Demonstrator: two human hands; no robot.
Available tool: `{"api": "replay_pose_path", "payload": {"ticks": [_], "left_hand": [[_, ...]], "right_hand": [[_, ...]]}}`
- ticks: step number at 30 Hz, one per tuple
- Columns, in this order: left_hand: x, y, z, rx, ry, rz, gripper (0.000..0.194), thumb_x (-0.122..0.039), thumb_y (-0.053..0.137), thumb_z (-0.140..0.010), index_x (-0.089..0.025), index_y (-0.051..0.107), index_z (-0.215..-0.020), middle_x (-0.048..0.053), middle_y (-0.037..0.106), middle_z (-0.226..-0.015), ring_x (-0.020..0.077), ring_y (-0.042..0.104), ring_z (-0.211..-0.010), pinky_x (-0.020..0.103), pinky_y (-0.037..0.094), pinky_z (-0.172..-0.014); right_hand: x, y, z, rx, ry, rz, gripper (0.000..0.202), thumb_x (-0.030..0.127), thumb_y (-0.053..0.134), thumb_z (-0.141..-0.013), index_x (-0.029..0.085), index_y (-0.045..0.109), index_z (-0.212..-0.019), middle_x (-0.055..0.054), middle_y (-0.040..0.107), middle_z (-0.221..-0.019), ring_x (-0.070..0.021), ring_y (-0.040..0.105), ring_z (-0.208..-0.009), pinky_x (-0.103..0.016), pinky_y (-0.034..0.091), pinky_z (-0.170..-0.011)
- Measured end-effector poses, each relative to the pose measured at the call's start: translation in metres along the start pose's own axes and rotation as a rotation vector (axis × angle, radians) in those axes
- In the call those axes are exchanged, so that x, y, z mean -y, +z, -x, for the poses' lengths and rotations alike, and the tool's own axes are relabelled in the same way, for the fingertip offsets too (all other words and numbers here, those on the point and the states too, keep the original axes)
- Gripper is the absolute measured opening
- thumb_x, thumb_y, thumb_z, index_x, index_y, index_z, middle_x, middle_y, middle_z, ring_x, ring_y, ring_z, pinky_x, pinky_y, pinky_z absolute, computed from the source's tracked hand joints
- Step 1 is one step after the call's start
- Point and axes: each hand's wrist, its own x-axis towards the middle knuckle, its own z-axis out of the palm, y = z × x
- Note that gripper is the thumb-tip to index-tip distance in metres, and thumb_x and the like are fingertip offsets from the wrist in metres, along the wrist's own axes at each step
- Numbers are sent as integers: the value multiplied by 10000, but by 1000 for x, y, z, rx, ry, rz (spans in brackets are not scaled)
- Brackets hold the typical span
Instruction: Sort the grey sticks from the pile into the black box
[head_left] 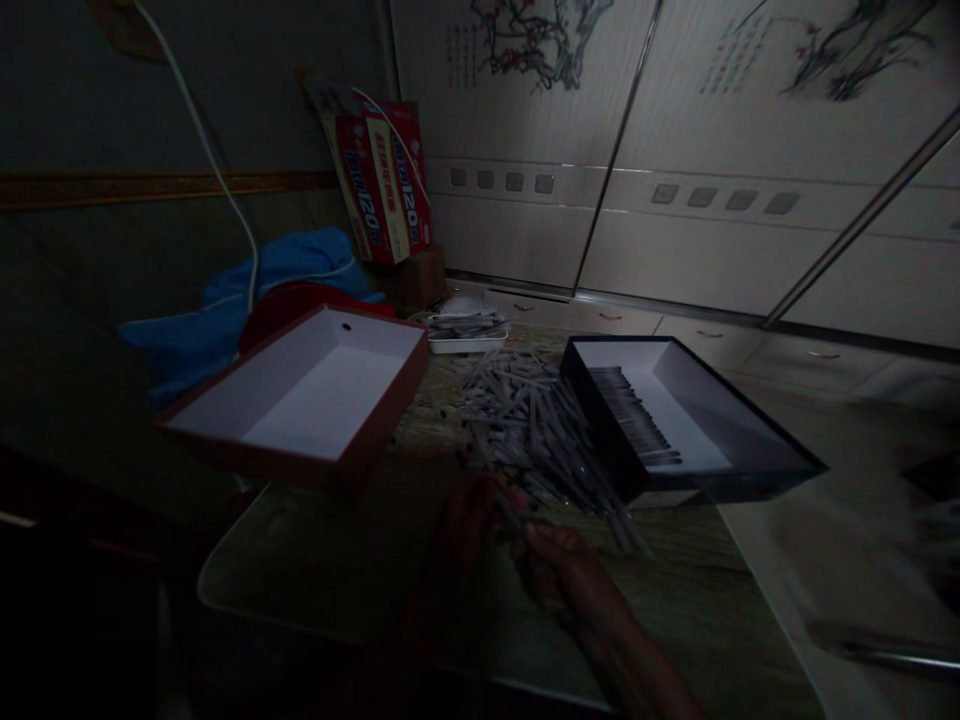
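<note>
In the dim head view, my right hand [566, 570] is closed on a slim greyish pen [510, 512] just above the table's near part. My left hand [466, 515] lies in deep shadow, its fingers pinched at the pen's far end. Just beyond both hands spreads a loose heap of similar pale pens [525, 410], pointing many ways. To the right, a dark-edged box [757, 420] with a white inside holds a row of pens [634, 415] laid side by side along its left part. Fine details of the pen are too dark to make out.
At the left stands a reddish-brown open box [382, 415], white inside. A white tray [469, 344] with more slim pieces sits behind the heap. Blue cloth [300, 265], red cartons [386, 185] and a white cable [214, 160] lie farther back, before pale cabinet doors [517, 235].
</note>
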Motion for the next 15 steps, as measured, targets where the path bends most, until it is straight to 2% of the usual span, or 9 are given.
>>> {"api": "replay_pose_path", "payload": {"ticks": [2,4,6,8,11,15], "left_hand": [[1,-1,-2,-24,-4,4,222,-386,609,-722,-165,601,-719,21,684,-664,154,622,-621,263,473,-619],[4,-3,-4,-53,-7,16,208,-374,617,-717,-168,601,-729,20,688,-687,159,633,-660,269,478,-663],[7,-4,-5,-81,-7,20,209,-378,614,-721,-170,602,-738,20,691,-697,167,642,-691,280,480,-700],[10,-6,-6,-86,-9,11,217,-387,599,-734,-172,605,-758,23,695,-710,175,647,-704,289,483,-708],[12,-6,-6,-83,-34,6,219,-389,580,-753,-172,601,-778,28,701,-728,179,649,-703,290,488,-693],[10,-5,-5,-51,-34,60,206,-372,581,-762,-167,596,-761,23,697,-703,165,644,-674,276,489,-676]], "right_hand": [[4,0,1,-102,-193,352,426,527,431,-834,153,580,-694,67,390,-453,-64,329,-381,-197,243,-396],[9,1,4,-232,-392,784,368,453,389,-879,173,604,-776,-4,560,-596,-113,501,-525,-216,327,-496],[11,2,7,-320,-507,1137,279,384,390,-891,199,598,-866,-38,634,-726,-154,580,-645,-227,355,-557],[9,2,8,-362,-580,1341,232,349,405,-887,204,585,-863,-37,643,-721,-158,598,-634,-219,350,-544],[7,3,9,-369,-650,1402,244,314,381,-902,196,580,-825,-27,630,-676,-137,589,-582,-205,334,-527],[10,8,9,-289,-583,1123,287,312,344,-916,193,591,-832,-17,618,-667,-121,570,-571,-201,333,-531]]}}
